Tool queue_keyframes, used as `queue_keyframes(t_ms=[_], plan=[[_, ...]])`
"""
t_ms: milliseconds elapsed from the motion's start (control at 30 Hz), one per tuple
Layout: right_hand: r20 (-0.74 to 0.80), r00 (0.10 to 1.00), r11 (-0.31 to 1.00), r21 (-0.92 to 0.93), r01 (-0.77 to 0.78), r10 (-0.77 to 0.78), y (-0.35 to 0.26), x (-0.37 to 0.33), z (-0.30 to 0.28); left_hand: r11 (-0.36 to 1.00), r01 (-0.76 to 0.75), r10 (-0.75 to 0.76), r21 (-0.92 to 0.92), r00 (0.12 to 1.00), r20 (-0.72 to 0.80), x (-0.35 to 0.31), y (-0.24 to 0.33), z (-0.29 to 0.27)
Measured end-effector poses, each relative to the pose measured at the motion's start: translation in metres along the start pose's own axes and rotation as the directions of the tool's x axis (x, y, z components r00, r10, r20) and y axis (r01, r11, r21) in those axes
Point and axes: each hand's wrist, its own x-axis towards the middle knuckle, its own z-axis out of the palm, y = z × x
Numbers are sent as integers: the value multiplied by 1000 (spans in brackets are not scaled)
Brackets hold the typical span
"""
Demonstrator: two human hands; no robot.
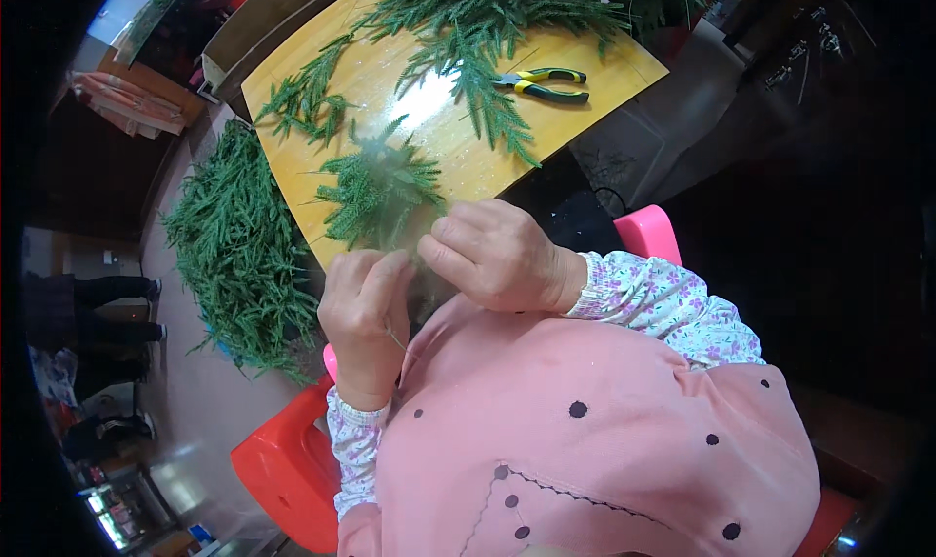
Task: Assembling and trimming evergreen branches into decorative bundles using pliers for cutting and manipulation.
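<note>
A bushy sprig of green artificial pine (375,191) points away from me over the near edge of the yellow table, its base blurred between my hands. My left hand (366,298) is closed in a pinch at that base, and a thin wire-like strand shows below its fingers. Beside it, my right hand (497,255) is also closed, with thumb and fingertips pressed together at the stem end. What exactly lies between the fingertips is partly hidden. On the table lie pliers (551,86) with yellow and black handles, beyond my right hand.
More pine branches (497,11) are heaped across the far side of the yellow table (575,128), with a loose piece (302,99) at its left. A large green pile (244,255) stands left of the table. Red (292,469) and pink (648,233) plastic seat parts flank me.
</note>
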Motion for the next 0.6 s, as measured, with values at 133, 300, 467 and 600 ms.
queue_keyframes(t_ms=[133,300,467,600], plan=[[-5,999,998,50,-34,34,6,0,6,885,210,-110,-415,962,250,-6,-21,-4],[-9,988,916,376,-142,156,10,4,23,-176,473,-146,-863,854,499,-29,-29,18],[9,1000,992,124,-27,26,15,8,18,-440,434,-292,-786,759,582,-21,-16,12],[16,999,998,38,42,-43,5,18,-4,-356,478,-343,-803,733,588,-9,1,-2]])
